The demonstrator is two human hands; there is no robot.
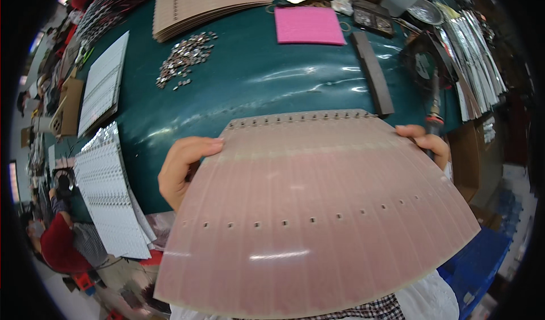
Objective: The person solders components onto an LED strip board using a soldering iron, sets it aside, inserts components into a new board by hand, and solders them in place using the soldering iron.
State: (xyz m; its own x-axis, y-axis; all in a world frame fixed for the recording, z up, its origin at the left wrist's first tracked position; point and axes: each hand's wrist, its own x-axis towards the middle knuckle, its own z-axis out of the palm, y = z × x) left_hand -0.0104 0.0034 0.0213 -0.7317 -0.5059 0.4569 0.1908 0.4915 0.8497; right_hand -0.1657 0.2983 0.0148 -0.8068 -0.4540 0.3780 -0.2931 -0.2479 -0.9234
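A large pinkish-beige flat panel is held up in front of me, tilted so its broad face shows. Fine parallel lines run down it, with a row of small square slots across the middle and a row of small dark marks along its far edge. My left hand grips its left edge, thumb on the face and fingers behind. On the opposite edge my right hand is closed around the panel in the same way. The panel hides parts of both hands. Just beyond my right hand stands a soldering iron with a red collar.
On the green table lie a pile of small metal pieces, a stack of beige panels, a pink foam pad and a dark bar. White strip panels are at left, silver strips at right. A person sits at far left.
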